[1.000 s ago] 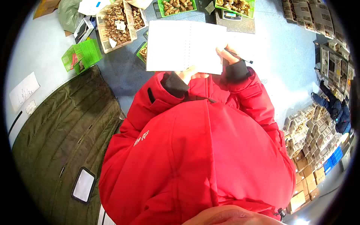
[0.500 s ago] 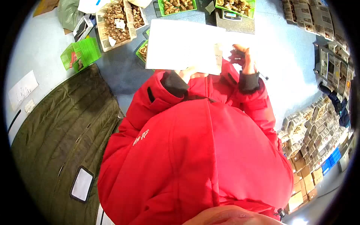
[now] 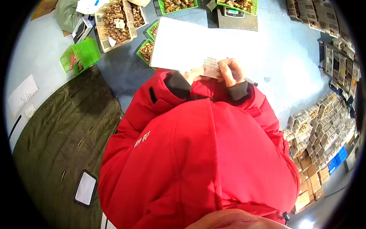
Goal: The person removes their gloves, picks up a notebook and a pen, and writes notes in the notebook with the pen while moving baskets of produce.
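Observation:
A white notebook point(image 3: 181, 44) lies open and tilted in front of my red jacket, its right part washed out by glare. My left hand point(image 3: 193, 74) grips its lower edge from beneath, fingers partly hidden. At the lower right, a small page with handwriting point(image 3: 211, 67) shows. My right hand point(image 3: 231, 71) is closed around a pen point(image 3: 251, 81), whose end sticks out to the right below the hand, and its fingertips are at the written page.
Mushroom-like pieces fill a beige crate point(image 3: 134, 33) and green baskets point(image 3: 139, 54). A green crate point(image 3: 88, 53), a dark green quilted cover point(image 3: 57, 141) and a phone-like device point(image 3: 85, 188) are at left. Stacked trays point(image 3: 324, 126) and cartons point(image 3: 303, 201) stand at right.
My right hand has come back from the right onto the written page, with the pen. The notebook has tilted, its right side lower, and more of the green baskets shows.

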`<state>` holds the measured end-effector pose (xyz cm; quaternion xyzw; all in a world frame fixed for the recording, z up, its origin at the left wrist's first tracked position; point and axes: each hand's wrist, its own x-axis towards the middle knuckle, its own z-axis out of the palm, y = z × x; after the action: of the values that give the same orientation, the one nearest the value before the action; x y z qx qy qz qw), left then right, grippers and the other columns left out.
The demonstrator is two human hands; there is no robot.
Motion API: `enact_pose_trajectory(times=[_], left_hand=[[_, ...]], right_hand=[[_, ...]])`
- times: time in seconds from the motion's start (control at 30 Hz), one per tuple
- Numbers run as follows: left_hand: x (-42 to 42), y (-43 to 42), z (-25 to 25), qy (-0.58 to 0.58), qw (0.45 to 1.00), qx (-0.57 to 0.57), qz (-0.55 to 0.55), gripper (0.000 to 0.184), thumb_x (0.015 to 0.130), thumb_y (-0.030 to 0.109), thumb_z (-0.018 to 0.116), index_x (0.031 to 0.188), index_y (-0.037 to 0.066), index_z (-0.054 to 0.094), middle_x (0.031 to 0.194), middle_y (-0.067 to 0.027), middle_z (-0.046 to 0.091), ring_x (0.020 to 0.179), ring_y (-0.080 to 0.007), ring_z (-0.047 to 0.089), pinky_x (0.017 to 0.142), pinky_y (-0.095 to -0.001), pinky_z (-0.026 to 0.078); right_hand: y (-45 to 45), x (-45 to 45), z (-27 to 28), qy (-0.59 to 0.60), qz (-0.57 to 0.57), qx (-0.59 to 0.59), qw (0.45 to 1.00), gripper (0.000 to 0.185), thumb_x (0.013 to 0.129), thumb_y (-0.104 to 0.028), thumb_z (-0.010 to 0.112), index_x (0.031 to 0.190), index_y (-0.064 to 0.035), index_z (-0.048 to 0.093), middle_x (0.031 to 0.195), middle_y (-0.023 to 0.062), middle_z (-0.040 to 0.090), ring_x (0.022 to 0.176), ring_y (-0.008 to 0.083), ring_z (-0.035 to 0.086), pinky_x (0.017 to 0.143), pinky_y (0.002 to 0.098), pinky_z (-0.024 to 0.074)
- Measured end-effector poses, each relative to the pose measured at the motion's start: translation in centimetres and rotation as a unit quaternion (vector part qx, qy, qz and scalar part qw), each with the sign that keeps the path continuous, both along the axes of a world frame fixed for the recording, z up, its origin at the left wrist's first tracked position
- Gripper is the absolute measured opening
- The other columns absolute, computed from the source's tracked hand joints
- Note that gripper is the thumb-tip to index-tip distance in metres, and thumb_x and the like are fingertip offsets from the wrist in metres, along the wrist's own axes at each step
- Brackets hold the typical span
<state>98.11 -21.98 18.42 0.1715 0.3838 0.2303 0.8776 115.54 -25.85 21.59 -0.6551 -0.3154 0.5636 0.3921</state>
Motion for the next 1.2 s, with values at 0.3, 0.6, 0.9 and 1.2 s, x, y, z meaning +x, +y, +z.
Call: enact_pose_trajectory(times=[0.3, 0.6, 0.9, 1.2], left_hand=[[0.0, -0.1, -0.5, -0.009, 0.999, -0.038, -0.013, 0.038, 0.087, 0.005, 0.045, 0.124, -0.001, 0.04, 0.118, -0.0155, 0.05, 0.106, -0.0286, 0.053, 0.089, -0.0417, 0.047], [-0.1, -0.3, -0.8, -0.025, 0.999, -0.044, -0.01, 0.039, 0.088, 0.008, 0.045, 0.125, -0.002, 0.04, 0.119, -0.0157, 0.05, 0.107, -0.0282, 0.052, 0.091, -0.0415, 0.046], [-0.2, -0.4, -1.1, -0.024, 0.999, -0.036, -0.02, 0.041, 0.087, 0.01, 0.047, 0.126, -0.002, 0.04, 0.118, -0.0161, 0.051, 0.106, -0.03, 0.053, 0.09, -0.0419, 0.046], [-0.3, -0.7, -1.9, -0.025, 0.998, -0.065, -0.01, 0.04, 0.086, 0.008, 0.049, 0.124, -0.002, 0.042, 0.116, -0.0161, 0.052, 0.105, -0.03, 0.054, 0.089, -0.0422, 0.047]], right_hand=[[0.1, -1.0, -0.8, -0.058, -0.016, 0.061, 0.996, 0.009, 0.085, -0.007, 0.055, 0.08, 0.0002, 0.056, 0.059, 0.0013, 0.053, 0.052, 0.0042, 0.047, 0.047, 0.0199, 0.0383], [0.0, -1.0, -1.0, -0.057, -0.018, 0.051, 0.997, 0.012, 0.085, -0.011, 0.056, 0.08, 0.0001, 0.056, 0.058, 0.0009, 0.053, 0.051, 0.0055, 0.047, 0.048, 0.0208, 0.0398], [0.0, -0.9, -1.3, -0.036, -0.02, 0.042, 0.998, 0.013, 0.085, -0.012, 0.056, 0.08, -0.0006, 0.055, 0.058, 0.0015, 0.053, 0.051, 0.0057, 0.048, 0.048, 0.0216, 0.0404], [0.1, -0.9, -0.8, -0.04, -0.005, 0.043, 0.998, 0.013, 0.085, -0.012, 0.056, 0.079, -0.0001, 0.055, 0.058, 0.0024, 0.054, 0.05, 0.006, 0.048, 0.047, 0.0211, 0.0393]])
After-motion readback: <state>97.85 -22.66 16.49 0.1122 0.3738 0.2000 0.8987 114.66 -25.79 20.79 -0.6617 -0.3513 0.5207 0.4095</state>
